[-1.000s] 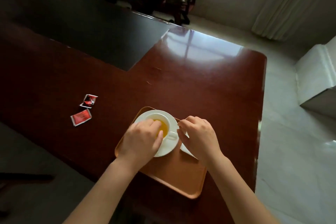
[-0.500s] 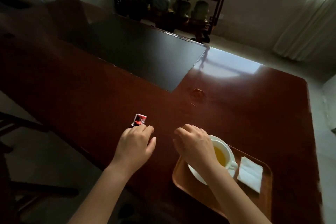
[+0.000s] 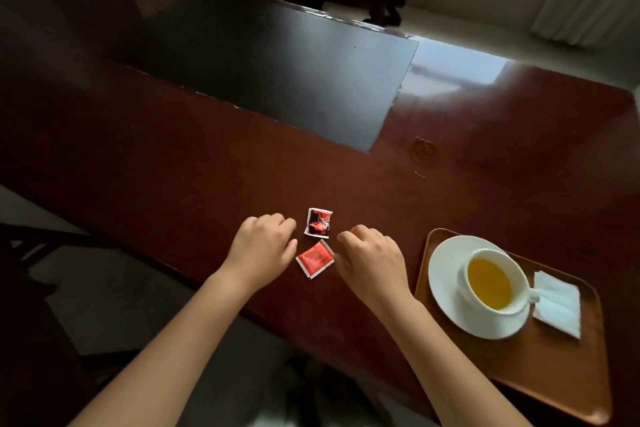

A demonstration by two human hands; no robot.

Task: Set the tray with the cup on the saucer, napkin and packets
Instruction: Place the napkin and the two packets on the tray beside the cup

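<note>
2 red packets remain off the tray — lot entry as follows.

Item 1, near packet (image 3: pixel 315 259): flat on the table (image 3: pixel 173 163), plain red face up, turned diamond-wise so its corners point toward and away from the person. It lies directly between the 2 hands, just beside each.

Item 2, far packet (image 3: pixel 319 222): flat, printed face up, squarer to the table edge, just beyond item 1 and nearly touching it at a corner.

Left hand (image 3: pixel 263 248): palm down, fingers loosely curled, holding nothing; fingertips level with the gap between the 2 packets.

Right hand (image 3: pixel 372 262): palm down, fingers curled, holding nothing; its knuckles sit just right of item 1. Whether either hand touches a packet edge cannot be told.

Tray (image 3: pixel 540 374): well to the right, at the table's near edge, bearing saucer (image 3: pixel 446 284), cup (image 3: pixel 491 282) of yellow liquid seated on it, and folded white napkin (image 3: pixel 557 303) touching the cup's handle side.

Judgement: both hands are about equally near item 1 — the right is on the tray side, so the carry to the tray's bare near part favours it.
</note>
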